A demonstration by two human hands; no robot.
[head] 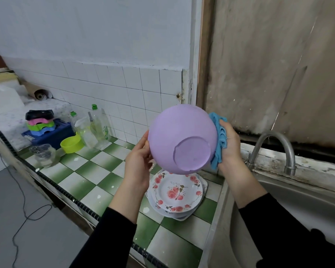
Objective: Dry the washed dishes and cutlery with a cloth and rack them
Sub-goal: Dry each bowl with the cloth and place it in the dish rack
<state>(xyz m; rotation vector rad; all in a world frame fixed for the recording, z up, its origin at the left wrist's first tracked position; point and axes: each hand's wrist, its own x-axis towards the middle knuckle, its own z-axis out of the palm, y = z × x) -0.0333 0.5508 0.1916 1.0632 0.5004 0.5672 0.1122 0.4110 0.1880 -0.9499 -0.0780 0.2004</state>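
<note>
A purple plastic bowl (174,132) is held up at chest height, its underside turned toward me, with chips along its foot ring. My left hand (138,161) grips its left rim. My right hand (229,146) holds a bunched blue cloth (219,140) against the bowl's right side. Below the bowl, a stack of white plates with pink roses (177,192) lies on the green-and-white tiled counter (97,171).
A steel sink (298,200) with a curved tap (275,147) is at the right. At the back left stand a blue crate (50,135) holding stacked coloured bowls, a lime bowl (71,145), a glass jar (44,154) and detergent bottles (99,124). A cable trails on the floor.
</note>
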